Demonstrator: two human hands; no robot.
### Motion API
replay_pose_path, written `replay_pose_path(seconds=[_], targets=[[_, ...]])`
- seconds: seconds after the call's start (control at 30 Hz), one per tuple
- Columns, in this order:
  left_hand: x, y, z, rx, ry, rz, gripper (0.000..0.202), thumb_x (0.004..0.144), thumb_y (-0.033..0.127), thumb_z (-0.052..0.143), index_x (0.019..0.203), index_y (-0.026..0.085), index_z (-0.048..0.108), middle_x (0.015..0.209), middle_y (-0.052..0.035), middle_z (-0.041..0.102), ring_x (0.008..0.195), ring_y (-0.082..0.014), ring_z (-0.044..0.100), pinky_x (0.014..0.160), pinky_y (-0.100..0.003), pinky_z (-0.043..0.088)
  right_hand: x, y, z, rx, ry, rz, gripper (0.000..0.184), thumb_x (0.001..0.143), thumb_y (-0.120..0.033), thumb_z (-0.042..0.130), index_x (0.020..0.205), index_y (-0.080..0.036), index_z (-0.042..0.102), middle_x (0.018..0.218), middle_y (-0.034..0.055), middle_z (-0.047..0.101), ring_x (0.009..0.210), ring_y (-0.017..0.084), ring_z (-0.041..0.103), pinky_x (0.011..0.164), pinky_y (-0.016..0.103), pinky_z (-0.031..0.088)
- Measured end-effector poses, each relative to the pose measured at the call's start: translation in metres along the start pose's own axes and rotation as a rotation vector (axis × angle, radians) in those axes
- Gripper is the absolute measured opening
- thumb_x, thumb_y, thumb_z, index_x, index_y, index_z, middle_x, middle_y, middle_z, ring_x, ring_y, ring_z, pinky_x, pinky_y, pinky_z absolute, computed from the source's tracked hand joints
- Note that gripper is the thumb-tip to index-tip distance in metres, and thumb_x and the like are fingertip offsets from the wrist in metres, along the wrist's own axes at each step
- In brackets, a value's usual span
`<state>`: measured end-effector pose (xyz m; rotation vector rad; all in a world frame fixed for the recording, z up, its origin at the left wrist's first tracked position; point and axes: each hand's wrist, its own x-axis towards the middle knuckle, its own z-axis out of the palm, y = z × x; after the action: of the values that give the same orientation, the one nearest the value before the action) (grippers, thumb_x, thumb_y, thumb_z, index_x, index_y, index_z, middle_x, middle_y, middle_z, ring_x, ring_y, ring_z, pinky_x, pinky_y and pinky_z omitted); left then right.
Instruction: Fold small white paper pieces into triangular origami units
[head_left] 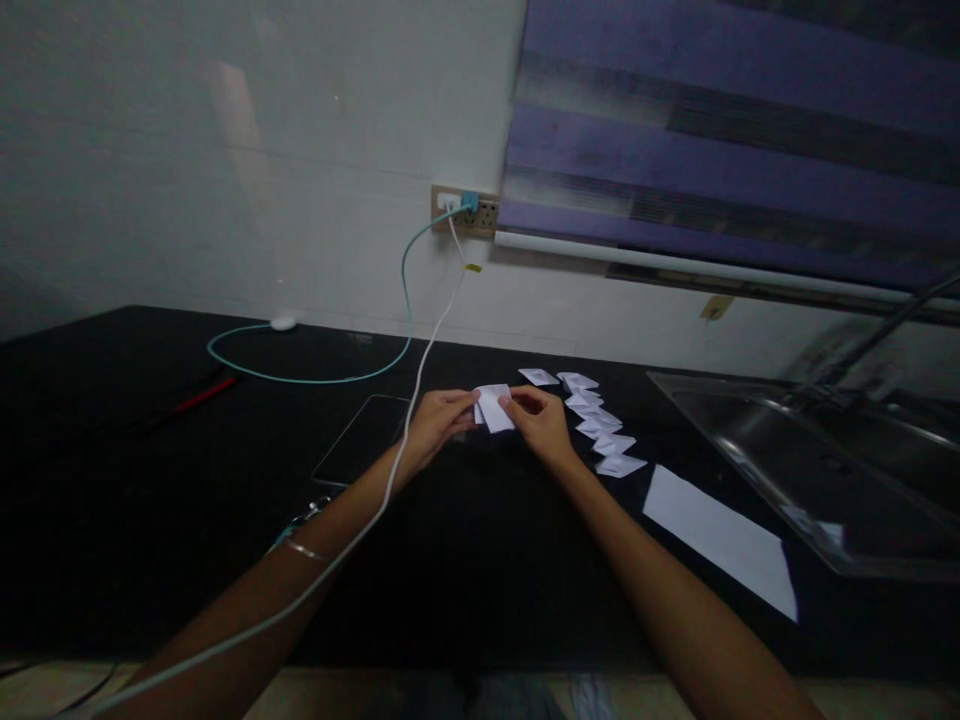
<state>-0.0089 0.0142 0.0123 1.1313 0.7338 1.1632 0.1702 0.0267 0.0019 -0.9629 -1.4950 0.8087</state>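
Note:
A small folded piece of white paper [493, 408] is held just above the black counter between both hands. My left hand [441, 422] pinches its left edge between thumb and fingers. On the right side, my right hand [541, 420] grips it with the thumb on the near face and the fingers behind. Close to the right hand lies a row of several folded paper boats [598, 424], overlapping in a line. A stack or sheet of flat white paper [720, 540] rests to the right of my right forearm.
A dark phone [364, 440] lies beside my left hand, with keys [315, 508] near the wrist. A white cable [390, 480] crosses over my left forearm from the wall socket [465, 212]. A teal cable [322, 381] loops behind. The steel sink [750, 460] occupies the right side.

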Motion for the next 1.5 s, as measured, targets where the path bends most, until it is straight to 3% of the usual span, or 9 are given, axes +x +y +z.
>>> replay_pose_path(seconds=[0.23,0.4,0.53,0.7,0.87,1.0,1.13,1.5], targets=[[0.003,-0.005,-0.002,0.019,0.047,0.008,0.030,0.074,0.033,0.072,0.093,0.010,0.068,0.090,-0.0107,0.070,0.079,-0.0180,0.067,0.070,-0.028,0.054,-0.004,-0.006,0.001,-0.159,-0.034,-0.055,0.023,0.077,-0.036,0.066,0.085,-0.015,0.069,0.079,0.0061,0.069,0.071,0.019,0.063,0.064,0.029,0.050],[0.004,-0.008,-0.006,0.099,0.131,0.056,0.028,0.070,0.034,0.074,0.083,0.010,0.070,0.082,-0.0083,0.069,0.075,-0.0180,0.066,0.066,-0.026,0.053,-0.008,-0.008,0.003,-0.263,-0.035,-0.109,0.027,0.077,-0.034,0.064,0.098,-0.017,0.068,0.083,0.0053,0.067,0.073,0.018,0.061,0.065,0.029,0.049],[0.003,-0.007,-0.007,0.200,0.083,0.036,0.032,0.071,0.038,0.072,0.087,0.010,0.072,0.085,-0.0098,0.070,0.076,-0.0188,0.065,0.065,-0.027,0.052,-0.008,-0.010,0.004,-0.259,-0.024,-0.132,0.023,0.081,-0.033,0.060,0.096,-0.018,0.069,0.088,0.0058,0.068,0.076,0.018,0.062,0.067,0.029,0.050],[0.002,-0.005,-0.002,0.157,-0.026,-0.050,0.028,0.073,0.036,0.072,0.083,0.009,0.072,0.083,-0.0096,0.070,0.076,-0.0160,0.065,0.071,-0.027,0.053,-0.007,-0.011,0.001,-0.279,0.070,-0.141,0.020,0.081,-0.032,0.059,0.092,-0.018,0.070,0.086,0.0056,0.069,0.076,0.019,0.062,0.068,0.030,0.049],[0.002,-0.005,0.001,0.162,-0.009,-0.092,0.017,0.071,0.027,0.073,0.073,0.010,0.070,0.073,-0.0060,0.068,0.069,-0.0136,0.064,0.069,-0.026,0.053,-0.006,-0.009,0.002,-0.263,0.118,-0.146,0.022,0.081,-0.032,0.061,0.096,-0.018,0.069,0.093,0.0067,0.069,0.079,0.019,0.063,0.070,0.030,0.050],[0.000,-0.001,0.005,0.184,0.035,-0.069,0.016,0.070,0.023,0.073,0.063,0.011,0.065,0.062,-0.0025,0.064,0.058,-0.0119,0.060,0.062,-0.025,0.052,-0.007,-0.008,0.006,-0.214,0.096,-0.149,0.030,0.078,-0.031,0.065,0.106,-0.019,0.065,0.096,0.0068,0.068,0.085,0.020,0.064,0.070,0.029,0.052],[-0.001,0.002,0.009,0.221,0.071,-0.037,0.018,0.070,0.023,0.072,0.059,0.013,0.062,0.055,-0.0013,0.061,0.051,-0.0116,0.057,0.056,-0.024,0.050,-0.009,-0.009,0.009,-0.206,0.044,-0.134,0.024,0.079,-0.030,0.063,0.100,-0.019,0.067,0.094,0.0061,0.070,0.084,0.020,0.066,0.073,0.031,0.053],[-0.002,0.001,0.008,0.207,-0.005,-0.030,0.022,0.065,0.030,0.079,0.064,0.012,0.067,0.061,-0.0036,0.066,0.058,-0.0146,0.061,0.060,-0.026,0.051,-0.009,-0.009,0.010,-0.187,0.118,-0.053,0.022,0.080,-0.036,0.062,0.089,-0.017,0.070,0.086,0.0076,0.072,0.081,0.023,0.068,0.070,0.033,0.055]])
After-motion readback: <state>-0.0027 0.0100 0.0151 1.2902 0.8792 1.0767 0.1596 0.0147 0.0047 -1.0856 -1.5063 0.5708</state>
